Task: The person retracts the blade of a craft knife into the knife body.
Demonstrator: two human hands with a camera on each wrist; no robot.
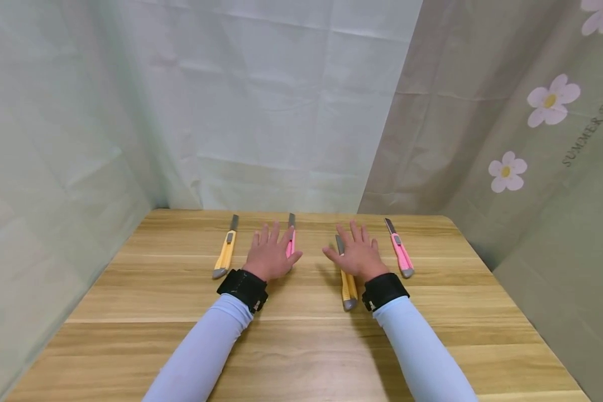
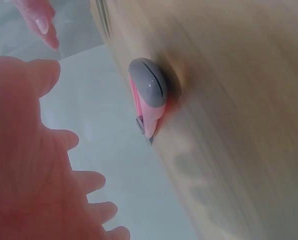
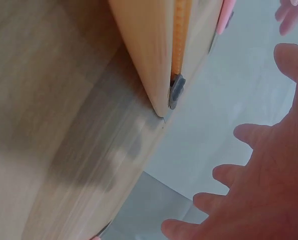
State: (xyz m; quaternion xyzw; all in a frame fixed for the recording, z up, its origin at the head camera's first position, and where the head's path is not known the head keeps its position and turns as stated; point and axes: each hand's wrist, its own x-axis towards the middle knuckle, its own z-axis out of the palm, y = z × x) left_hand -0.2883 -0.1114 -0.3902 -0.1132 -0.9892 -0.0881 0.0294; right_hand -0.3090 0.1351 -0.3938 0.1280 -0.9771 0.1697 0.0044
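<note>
Yellow cutter one (image 1: 225,251): far left on the wooden table (image 1: 301,357). On my feed, the left hand (image 1: 269,255), spread, is above pink cutter one (image 2: 149,90); the right hand (image 1: 358,257), spread, above yellow cutter two (image 1: 348,285); pink cutter two (image 1: 401,251), far right

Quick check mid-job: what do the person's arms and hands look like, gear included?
The left sleeve and right sleeve are pale blue, ending near the wrists. A wide black left band and matching right band wrap the wrists. The left hand and right hand are ungloved; no cables show.
</note>
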